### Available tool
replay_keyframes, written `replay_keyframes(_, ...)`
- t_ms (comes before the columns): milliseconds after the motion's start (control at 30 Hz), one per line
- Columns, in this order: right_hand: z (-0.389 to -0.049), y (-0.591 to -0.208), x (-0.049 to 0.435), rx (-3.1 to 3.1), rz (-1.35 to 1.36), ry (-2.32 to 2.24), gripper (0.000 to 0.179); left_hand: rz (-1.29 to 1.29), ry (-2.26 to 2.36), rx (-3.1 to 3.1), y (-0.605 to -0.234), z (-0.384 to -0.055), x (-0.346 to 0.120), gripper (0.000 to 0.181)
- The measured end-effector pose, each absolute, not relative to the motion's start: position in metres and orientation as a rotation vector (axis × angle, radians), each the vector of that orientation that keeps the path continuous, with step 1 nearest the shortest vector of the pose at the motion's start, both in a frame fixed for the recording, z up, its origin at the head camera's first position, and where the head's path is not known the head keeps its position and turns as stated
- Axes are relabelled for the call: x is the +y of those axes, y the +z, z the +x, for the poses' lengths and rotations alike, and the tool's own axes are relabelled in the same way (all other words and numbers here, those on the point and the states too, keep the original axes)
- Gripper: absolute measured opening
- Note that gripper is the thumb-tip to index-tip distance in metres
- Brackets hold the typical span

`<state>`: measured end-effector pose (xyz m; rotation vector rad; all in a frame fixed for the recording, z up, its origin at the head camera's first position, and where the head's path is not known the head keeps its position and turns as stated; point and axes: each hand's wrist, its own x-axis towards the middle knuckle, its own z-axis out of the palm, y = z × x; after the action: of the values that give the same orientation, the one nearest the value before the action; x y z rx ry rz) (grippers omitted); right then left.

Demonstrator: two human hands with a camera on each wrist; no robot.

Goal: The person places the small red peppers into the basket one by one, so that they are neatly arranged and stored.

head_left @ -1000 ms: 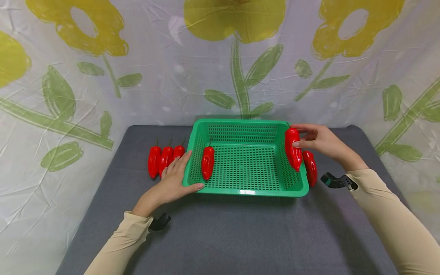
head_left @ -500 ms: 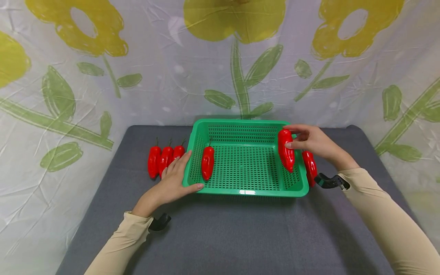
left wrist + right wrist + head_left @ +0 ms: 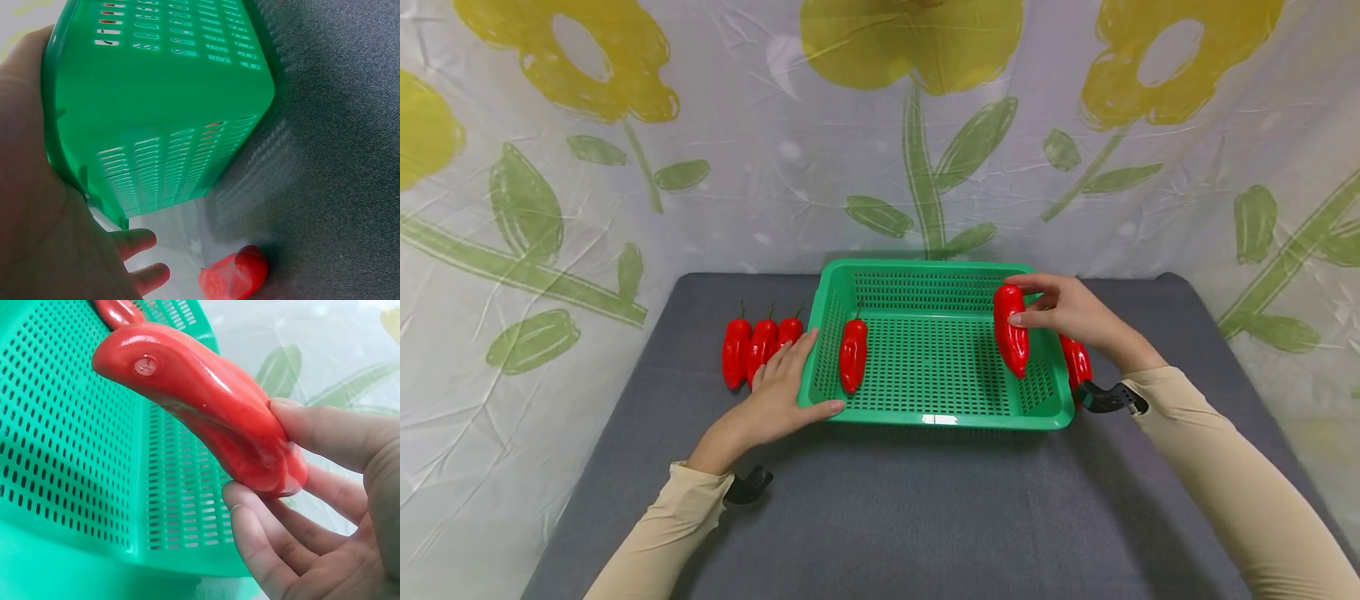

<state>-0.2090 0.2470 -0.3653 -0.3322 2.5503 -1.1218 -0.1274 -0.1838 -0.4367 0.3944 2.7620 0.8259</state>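
A red pepper (image 3: pixel 1012 331) is pinched between the thumb and fingers of my right hand (image 3: pixel 1075 310), tip pointing down, over the right end of the green basket (image 3: pixel 940 419). In the right wrist view the held pepper (image 3: pixel 206 406) crosses in front of the perforated basket wall. Another red pepper (image 3: pixel 853 356) lies inside the basket at its left end. My left hand (image 3: pixel 775 396) rests along the basket's left front corner, fingers extended over the side rim and thumb on the front rim. The left wrist view shows its palm (image 3: pixel 44 225) against the rim.
Left of the basket, three red peppers (image 3: pixel 737 353) lie side by side, partly behind my left fingers. One more pepper (image 3: pixel 1077 360) lies by the basket's right side, partly hidden. A grey cloth (image 3: pixel 910 517) covers the table, with a flower-printed curtain (image 3: pixel 737 167) behind.
My right hand has carried the pepper leftward, from over the basket's right rim to inside its outline. My left hand and the basket have stayed in place.
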Motion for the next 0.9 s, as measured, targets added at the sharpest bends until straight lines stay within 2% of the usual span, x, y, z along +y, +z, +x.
replay_keyframes(900, -0.217, -0.374, 0.223, 2.503, -0.404, -1.148, 0.062, 0.393, 0.833, 2.756, -0.437, -0.127, -0.184, 0.112)
